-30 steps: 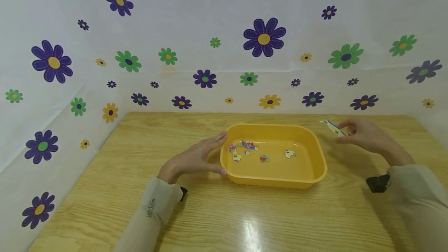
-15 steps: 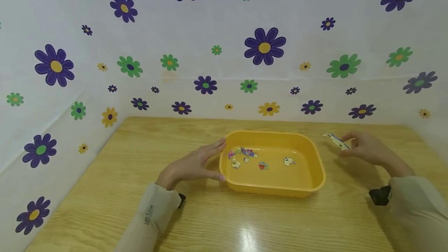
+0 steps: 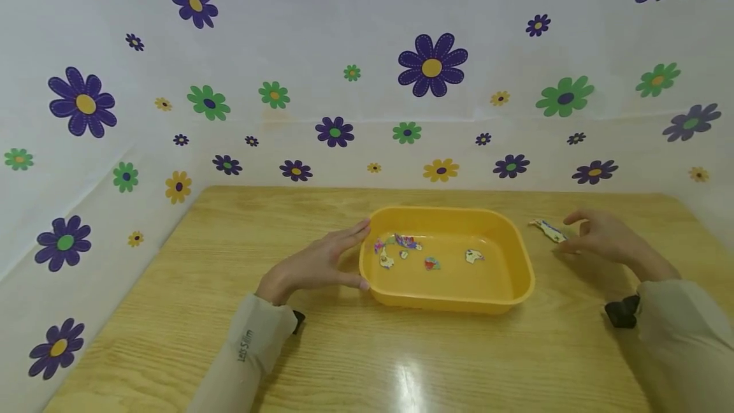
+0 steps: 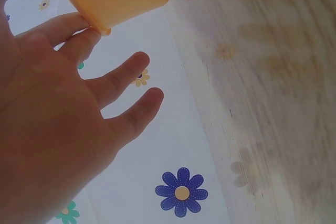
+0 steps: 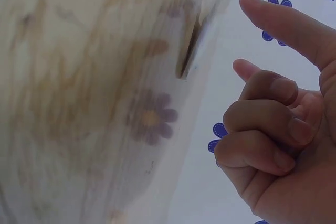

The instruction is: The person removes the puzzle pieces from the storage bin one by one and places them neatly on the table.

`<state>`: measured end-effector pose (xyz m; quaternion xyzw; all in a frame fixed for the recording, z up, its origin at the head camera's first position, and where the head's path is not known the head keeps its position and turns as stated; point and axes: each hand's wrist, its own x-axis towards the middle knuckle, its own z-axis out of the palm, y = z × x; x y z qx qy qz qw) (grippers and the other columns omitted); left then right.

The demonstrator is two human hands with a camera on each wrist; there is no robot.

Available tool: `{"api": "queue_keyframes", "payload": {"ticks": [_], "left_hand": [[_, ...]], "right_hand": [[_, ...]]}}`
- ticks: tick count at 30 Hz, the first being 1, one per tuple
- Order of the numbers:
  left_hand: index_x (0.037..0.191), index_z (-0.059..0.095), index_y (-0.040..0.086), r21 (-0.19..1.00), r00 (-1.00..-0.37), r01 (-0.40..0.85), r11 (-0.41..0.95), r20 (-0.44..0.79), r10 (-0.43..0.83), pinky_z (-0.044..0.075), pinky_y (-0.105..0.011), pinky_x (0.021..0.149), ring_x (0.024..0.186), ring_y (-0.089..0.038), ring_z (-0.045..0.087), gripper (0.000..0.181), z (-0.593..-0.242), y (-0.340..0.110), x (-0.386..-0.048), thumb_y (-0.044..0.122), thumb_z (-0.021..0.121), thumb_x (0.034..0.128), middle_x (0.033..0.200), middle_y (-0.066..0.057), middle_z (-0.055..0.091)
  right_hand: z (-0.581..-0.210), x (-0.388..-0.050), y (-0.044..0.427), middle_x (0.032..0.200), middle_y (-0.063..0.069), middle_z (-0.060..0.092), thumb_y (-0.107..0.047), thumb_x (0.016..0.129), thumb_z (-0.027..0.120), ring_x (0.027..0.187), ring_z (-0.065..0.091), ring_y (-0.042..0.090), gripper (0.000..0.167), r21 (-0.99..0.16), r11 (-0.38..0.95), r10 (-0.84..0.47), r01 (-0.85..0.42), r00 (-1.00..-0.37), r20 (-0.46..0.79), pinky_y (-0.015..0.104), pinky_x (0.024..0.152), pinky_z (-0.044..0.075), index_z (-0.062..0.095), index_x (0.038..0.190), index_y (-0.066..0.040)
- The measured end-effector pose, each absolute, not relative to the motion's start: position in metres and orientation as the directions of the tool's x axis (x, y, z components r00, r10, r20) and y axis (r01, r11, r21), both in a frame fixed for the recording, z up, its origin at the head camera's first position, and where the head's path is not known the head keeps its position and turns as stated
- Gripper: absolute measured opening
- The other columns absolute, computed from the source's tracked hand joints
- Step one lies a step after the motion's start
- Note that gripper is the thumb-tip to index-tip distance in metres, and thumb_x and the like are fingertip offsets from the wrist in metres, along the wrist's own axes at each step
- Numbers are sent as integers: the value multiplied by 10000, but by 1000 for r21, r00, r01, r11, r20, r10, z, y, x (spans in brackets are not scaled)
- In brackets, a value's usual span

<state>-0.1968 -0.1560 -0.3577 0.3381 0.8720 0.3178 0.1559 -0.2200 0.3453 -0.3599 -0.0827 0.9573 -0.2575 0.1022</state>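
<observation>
A yellow plastic tray (image 3: 447, 304) sits on the wooden table. Small printed cut-out pieces, several of them, lie scattered on its floor, among them a red and blue-green one (image 3: 432, 264) and a pale one (image 3: 473, 256). My left hand (image 3: 321, 261) touches the tray's left end with fingertips, thumb spread from the fingers. Right of the tray, a narrow pale cut-out strip with a blue edge (image 3: 549, 231) lies at the table; in the right wrist view the strip (image 5: 191, 45) is apart from the fingers. My right hand (image 3: 604, 239) hovers beside it, thumb and index parted, the other fingers curled.
The wooden table (image 3: 229, 241) reaches back to a white sheet (image 3: 355, 30) printed with purple, green and yellow flowers. The sheet also runs along the left side. A black wrist device (image 3: 622, 312) is on the right wrist.
The thumb and index of my right hand have parted and let go of the pale strip, which stays right of the tray. My left hand keeps its place; the head view tilted slightly.
</observation>
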Motion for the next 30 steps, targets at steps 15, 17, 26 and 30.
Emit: {"api": "queue_keyframes", "payload": {"ticks": [15,17,26,30], "left_hand": [[1588,242,2,662,-719,498,560,-46,694,148,-575,1208,1525,-360,146,972,-355,-156,-196,304,824,870,1682,-129,109],[1589,240,4,665,-716,499,557,-46,697,146,-571,1210,1526,-357,142,971,-354,-156,-196,301,823,871,1683,-127,105],[1590,232,3,675,-717,488,554,-53,695,144,-563,1212,1528,-357,131,966,-353,-155,-195,287,819,878,1684,-129,98],[1591,226,2,672,-715,491,554,-53,698,141,-567,1211,1529,-357,124,966,-353,-156,-195,298,812,883,1684,-131,94]], "right_hand": [[-338,-221,323,768,51,487,-212,914,755,686,437,191,562,-516,835,-264,-192,-962,-68,307,568,371,523,1291,134],[-333,-220,318,738,38,455,-203,920,750,645,400,169,560,-520,828,-274,-209,-960,-50,296,544,342,518,1299,138],[-321,-219,292,745,37,451,-184,908,770,640,407,171,516,-532,806,-297,-261,-955,18,269,520,343,556,1273,111],[-317,-220,282,740,35,445,-172,902,774,628,410,168,501,-549,789,-314,-275,-949,24,268,522,347,565,1272,93]]}}
